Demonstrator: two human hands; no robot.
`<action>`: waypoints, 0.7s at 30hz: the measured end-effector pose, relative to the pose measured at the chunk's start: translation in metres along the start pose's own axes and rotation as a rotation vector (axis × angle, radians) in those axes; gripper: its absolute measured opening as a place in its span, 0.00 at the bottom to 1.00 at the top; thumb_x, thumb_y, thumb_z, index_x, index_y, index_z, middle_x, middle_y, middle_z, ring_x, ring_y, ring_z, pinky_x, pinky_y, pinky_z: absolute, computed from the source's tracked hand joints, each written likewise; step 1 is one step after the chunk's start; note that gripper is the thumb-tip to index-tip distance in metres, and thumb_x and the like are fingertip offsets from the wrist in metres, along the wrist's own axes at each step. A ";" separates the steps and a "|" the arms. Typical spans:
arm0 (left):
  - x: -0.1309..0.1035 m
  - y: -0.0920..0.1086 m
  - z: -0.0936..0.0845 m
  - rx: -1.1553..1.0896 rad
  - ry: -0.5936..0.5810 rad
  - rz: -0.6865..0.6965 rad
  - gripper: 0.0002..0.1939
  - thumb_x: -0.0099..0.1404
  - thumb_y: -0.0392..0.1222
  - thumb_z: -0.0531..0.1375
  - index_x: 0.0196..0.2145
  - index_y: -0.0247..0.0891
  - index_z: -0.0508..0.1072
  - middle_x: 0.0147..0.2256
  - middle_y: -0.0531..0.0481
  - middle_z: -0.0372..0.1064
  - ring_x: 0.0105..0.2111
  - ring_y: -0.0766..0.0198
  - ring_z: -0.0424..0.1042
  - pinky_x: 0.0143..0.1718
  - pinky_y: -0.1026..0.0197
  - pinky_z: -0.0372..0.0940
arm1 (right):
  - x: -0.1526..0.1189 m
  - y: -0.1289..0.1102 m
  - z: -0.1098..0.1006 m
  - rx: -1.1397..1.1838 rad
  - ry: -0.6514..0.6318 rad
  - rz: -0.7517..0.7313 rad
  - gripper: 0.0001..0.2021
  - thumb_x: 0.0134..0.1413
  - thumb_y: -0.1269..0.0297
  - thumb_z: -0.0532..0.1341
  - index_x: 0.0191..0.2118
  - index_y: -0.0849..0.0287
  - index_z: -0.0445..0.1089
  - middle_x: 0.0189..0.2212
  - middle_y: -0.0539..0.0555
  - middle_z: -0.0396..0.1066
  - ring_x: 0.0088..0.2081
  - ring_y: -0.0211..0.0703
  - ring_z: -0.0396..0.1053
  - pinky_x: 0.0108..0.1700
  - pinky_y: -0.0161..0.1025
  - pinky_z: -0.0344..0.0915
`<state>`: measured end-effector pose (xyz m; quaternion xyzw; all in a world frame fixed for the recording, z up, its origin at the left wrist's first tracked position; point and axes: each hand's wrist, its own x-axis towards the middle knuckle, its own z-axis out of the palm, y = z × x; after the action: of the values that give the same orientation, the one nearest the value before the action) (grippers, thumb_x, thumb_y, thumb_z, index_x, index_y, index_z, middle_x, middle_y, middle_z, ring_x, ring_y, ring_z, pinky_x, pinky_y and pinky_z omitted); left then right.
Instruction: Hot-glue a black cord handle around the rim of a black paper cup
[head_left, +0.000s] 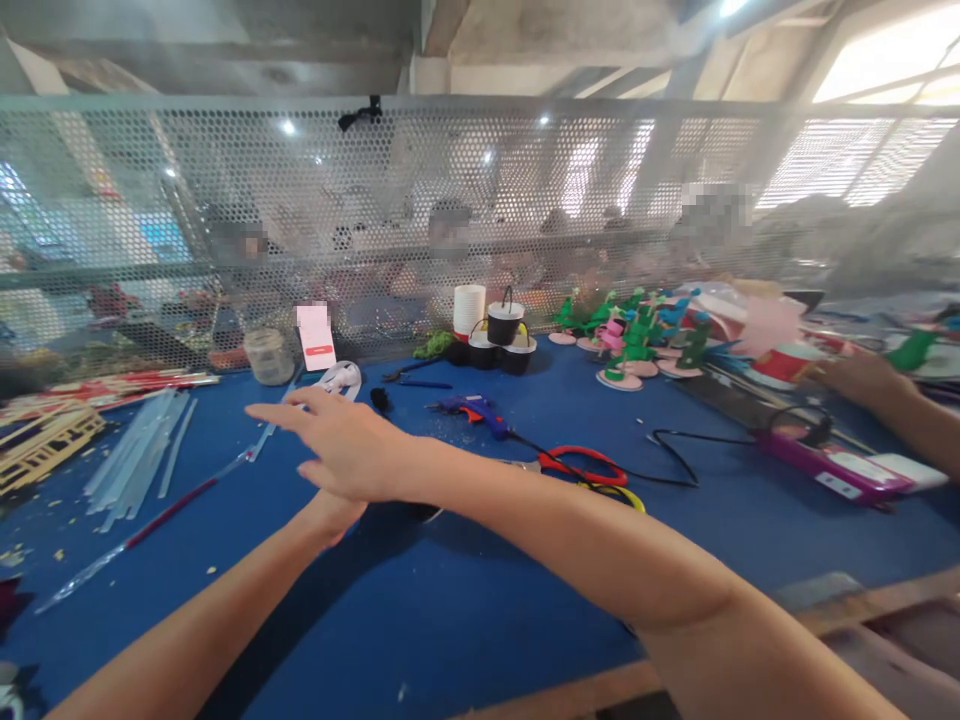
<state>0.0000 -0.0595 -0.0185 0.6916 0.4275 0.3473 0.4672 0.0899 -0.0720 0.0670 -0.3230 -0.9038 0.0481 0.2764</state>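
My right hand (349,445) reaches leftward over the blue table, crossing above my left wrist. Its fingers are stretched out and apart with nothing between them. Just beyond its fingertips lie a roll of white ribbon (341,380) and a thin clear strip. My left hand (337,520) is beneath the right one; its fingers are hidden. A dark rounded edge (427,512) shows behind my right forearm, and I cannot make out what it belongs to or whether my left hand touches it. Right of my hands lie a blue glue gun (472,412) and red-handled scissors (585,465).
Translucent glue sticks (142,450) and wooden pieces (52,445) lie left. Behind are a glass jar (268,357), a phone (316,338), pliers (416,381), black buckets (504,325) and green figures (637,335). A purple power strip (832,465) and another person's hand (862,375) are right.
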 end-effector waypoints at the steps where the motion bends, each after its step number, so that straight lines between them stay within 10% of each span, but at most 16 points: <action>1: -0.001 0.002 0.001 0.000 0.011 -0.001 0.07 0.51 0.44 0.56 0.25 0.38 0.67 0.23 0.51 0.63 0.35 0.58 0.61 0.34 0.60 0.55 | -0.001 0.008 -0.002 -0.031 0.013 0.025 0.19 0.49 0.70 0.56 0.49 0.58 0.61 0.50 0.58 0.60 0.45 0.46 0.62 0.39 0.39 0.60; 10: -0.003 0.017 0.001 0.001 -0.161 0.025 0.11 0.53 0.43 0.56 0.20 0.35 0.58 0.24 0.55 0.57 0.27 0.69 0.56 0.30 0.65 0.51 | -0.083 0.120 -0.024 -0.237 -0.068 0.859 0.13 0.54 0.62 0.53 0.32 0.67 0.69 0.33 0.64 0.70 0.39 0.52 0.67 0.39 0.43 0.60; 15: -0.003 0.020 -0.004 0.111 -0.237 0.050 0.12 0.53 0.42 0.55 0.20 0.36 0.56 0.26 0.54 0.57 0.29 0.67 0.57 0.32 0.65 0.52 | -0.103 0.151 -0.004 -0.186 -0.163 1.037 0.13 0.53 0.63 0.55 0.45 0.61 0.63 0.44 0.57 0.64 0.41 0.43 0.65 0.41 0.44 0.64; 21: -0.005 0.027 -0.007 0.247 -0.299 0.090 0.11 0.54 0.43 0.54 0.20 0.36 0.56 0.27 0.53 0.59 0.29 0.66 0.57 0.34 0.64 0.53 | -0.095 0.151 0.005 -0.053 0.024 1.108 0.15 0.50 0.66 0.58 0.45 0.66 0.62 0.42 0.61 0.65 0.42 0.48 0.65 0.41 0.45 0.63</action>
<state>-0.0008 -0.0674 0.0087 0.8060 0.3615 0.2059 0.4210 0.2326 -0.0107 -0.0220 -0.7574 -0.5965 0.1600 0.2120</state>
